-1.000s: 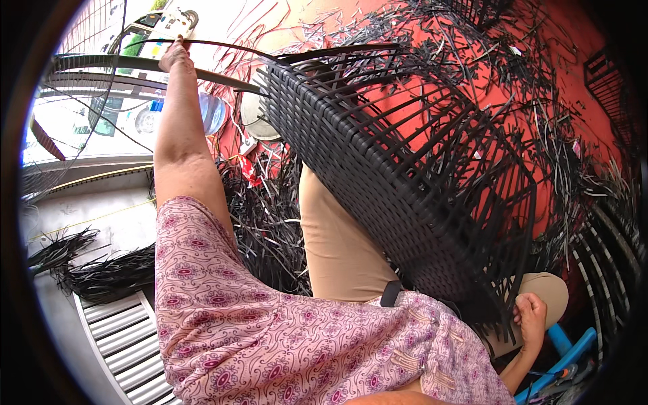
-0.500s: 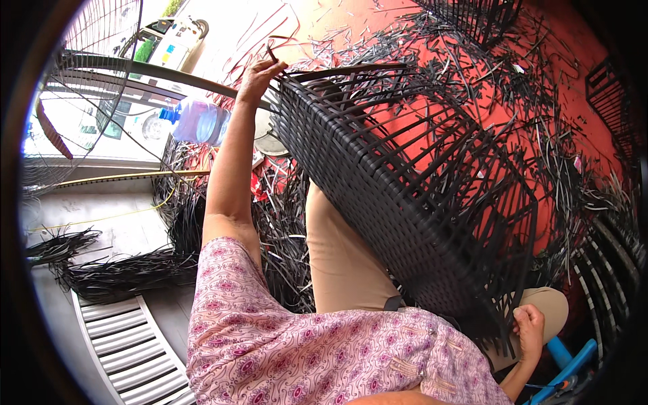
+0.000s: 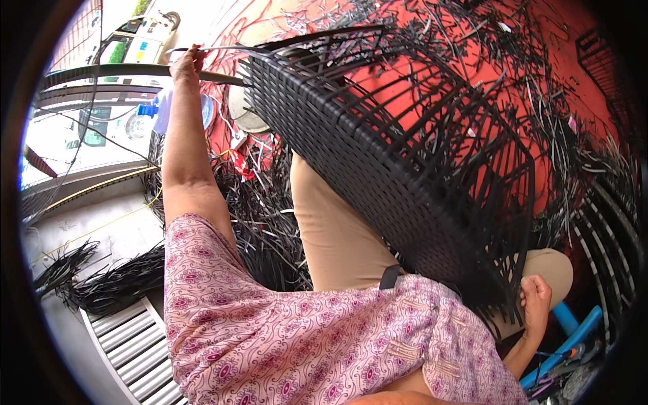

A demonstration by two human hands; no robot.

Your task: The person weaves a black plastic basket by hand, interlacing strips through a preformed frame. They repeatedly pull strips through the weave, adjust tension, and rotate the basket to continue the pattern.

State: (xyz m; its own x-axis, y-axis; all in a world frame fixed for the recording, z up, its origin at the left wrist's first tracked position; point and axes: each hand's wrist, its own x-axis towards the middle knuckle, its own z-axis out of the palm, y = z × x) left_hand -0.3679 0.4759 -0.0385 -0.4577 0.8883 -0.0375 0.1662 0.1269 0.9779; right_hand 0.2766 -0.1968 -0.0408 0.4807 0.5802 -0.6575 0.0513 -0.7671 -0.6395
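Observation:
A half-woven black wicker panel or basket [image 3: 351, 148] lies slantwise over my lap, its tight weave toward me and loose upright strips fanning out on its far side. Beyond its far left corner, my outstretched left hand [image 3: 189, 62] grips a thin plastic strip [image 3: 226, 48], pulled taut from that corner. My right hand [image 3: 536, 297] is curled closed beside the panel's near right end, by my knee. Whether a strip sits between its fingers cannot be made out.
Cut black strips [image 3: 432, 40] litter the red floor [image 3: 574, 61]. Bundled strips [image 3: 128, 277] lie at left near a white slatted piece [image 3: 135, 341]. A wire fan guard [image 3: 67, 115], a water bottle [image 3: 162, 111] and a round lid [image 3: 246, 111] stand far left; blue plastic [image 3: 574, 337] is at right.
My left hand has moved left, away from the panel's corner, drawing the strip out straight. The view has shifted slightly. My right hand stays curled by the panel's near end.

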